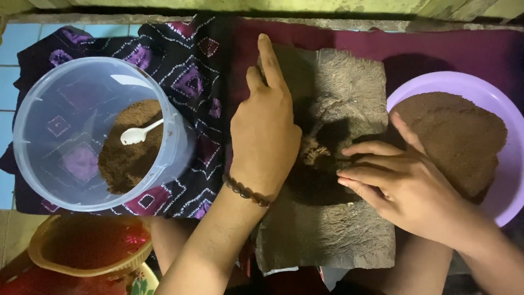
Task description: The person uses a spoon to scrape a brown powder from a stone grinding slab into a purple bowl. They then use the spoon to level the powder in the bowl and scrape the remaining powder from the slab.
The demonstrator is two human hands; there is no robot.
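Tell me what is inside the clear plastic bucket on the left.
Inside the clear bucket lies a heap of brown powder with a white plastic spoon resting on top. The spoon's bowl sits on the powder; whatever is buried beneath the heap cannot be seen.

I find the grey stone slab [349,235] open to a pass along its lower part and its upper right corner, while the left hand [266,136] and the right hand [406,186] lie across its middle beside the dark hollow [322,158]. To the left the clear plastic bucket [95,134] with its white spoon [139,134] blocks the way, and the purple basin [494,98] of brown powder closes the right. The orange basket [87,251] fills the lower left corner, leaving only the patterned cloth [202,82] strip between bucket and slab.
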